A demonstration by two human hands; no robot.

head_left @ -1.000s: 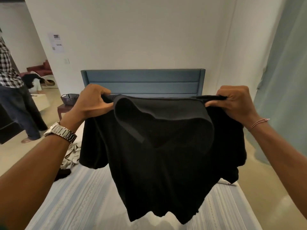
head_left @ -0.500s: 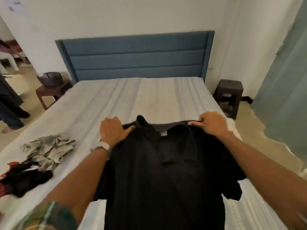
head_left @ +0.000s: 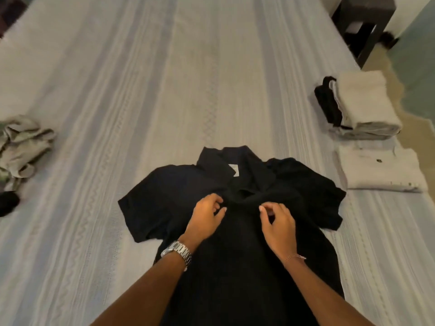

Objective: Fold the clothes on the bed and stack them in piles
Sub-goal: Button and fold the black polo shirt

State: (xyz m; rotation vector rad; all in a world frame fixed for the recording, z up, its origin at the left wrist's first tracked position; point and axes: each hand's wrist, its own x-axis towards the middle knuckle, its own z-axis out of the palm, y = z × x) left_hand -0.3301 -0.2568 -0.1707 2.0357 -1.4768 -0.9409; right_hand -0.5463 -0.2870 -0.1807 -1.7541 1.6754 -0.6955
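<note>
A black polo shirt (head_left: pixel 235 267) lies face up and spread out on the striped bed (head_left: pixel 164 90), collar pointing away from me and both short sleeves out to the sides. My left hand (head_left: pixel 204 220) and my right hand (head_left: pixel 277 224) sit close together on the chest just below the collar. The fingers of both are curled and pinch the fabric there, which bunches into a small ridge between them. The lower part of the shirt runs out of view at the bottom.
A stack of folded pale clothes (head_left: pixel 367 107), with a black piece at its side, sits at the bed's right edge. A folded white shirt (head_left: pixel 381 170) lies in front of it. Crumpled unfolded clothes (head_left: pixel 21 147) lie at the left. A dark side table (head_left: pixel 362 22) stands far right.
The shirt, held up in the air by its shoulders a second ago, now lies flat on the bed. Both hands have left the shoulders and come together below the collar.
</note>
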